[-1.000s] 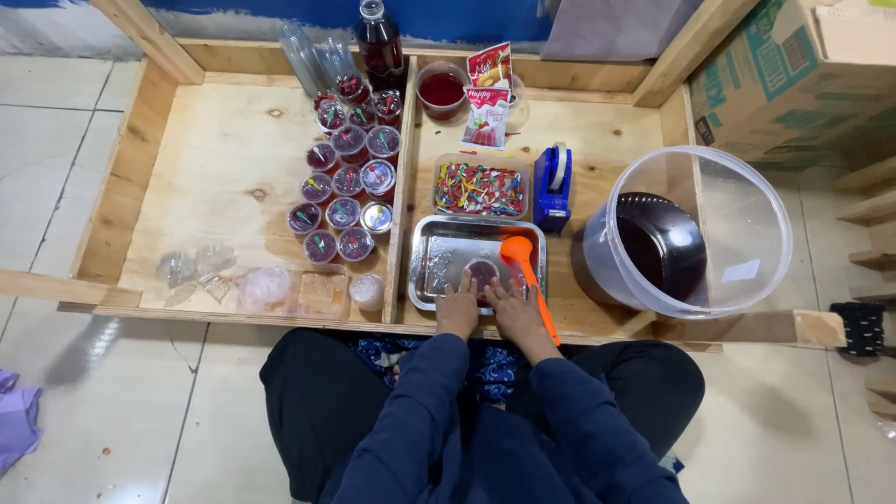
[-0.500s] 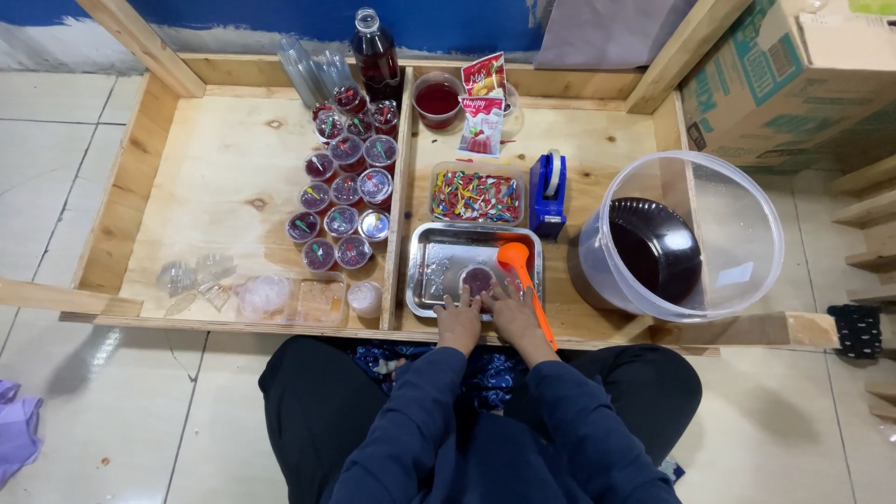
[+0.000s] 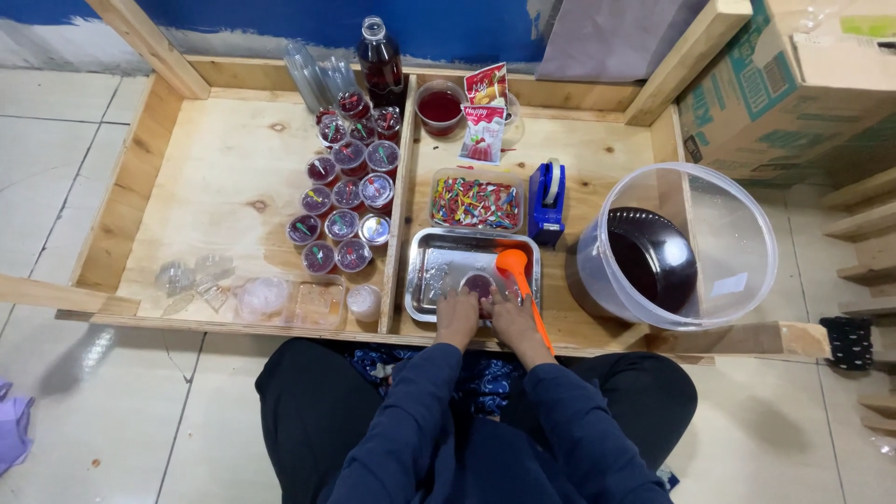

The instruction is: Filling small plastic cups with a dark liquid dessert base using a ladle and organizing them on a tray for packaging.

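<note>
Both hands meet over a small cup (image 3: 478, 285) of dark red jelly that stands in the steel tray (image 3: 439, 252). The left hand (image 3: 457, 315) rests its fingers against the cup's near left side; the right hand (image 3: 511, 317) does the same on the near right. The fingers curl about the cup, but how firmly they press cannot be told from above.

Against the two earlier views little has shifted: the hands sit at the same spot at the tray's near edge and the cup has not left it. The orange ladle (image 3: 519, 280) lies along the right hand now as then, bowl in the tray, handle running back past the wrist. So the work on this one cup goes on, with nothing yet carried out of the tray.

Just beyond the hands a clear box of coloured sprinkles (image 3: 478, 202) sits behind the tray, with a blue tape dispenser (image 3: 547, 201) to its right. Further right stands a big clear bucket (image 3: 709, 224) holding dark liquid. Left of the hands, across a wooden divider, a cluster of filled cups (image 3: 341, 210) stands on the surface, with empty cups (image 3: 191, 280) nearer the person. Far beyond are a bottle (image 3: 378, 61) and two sachets (image 3: 485, 107).
</note>
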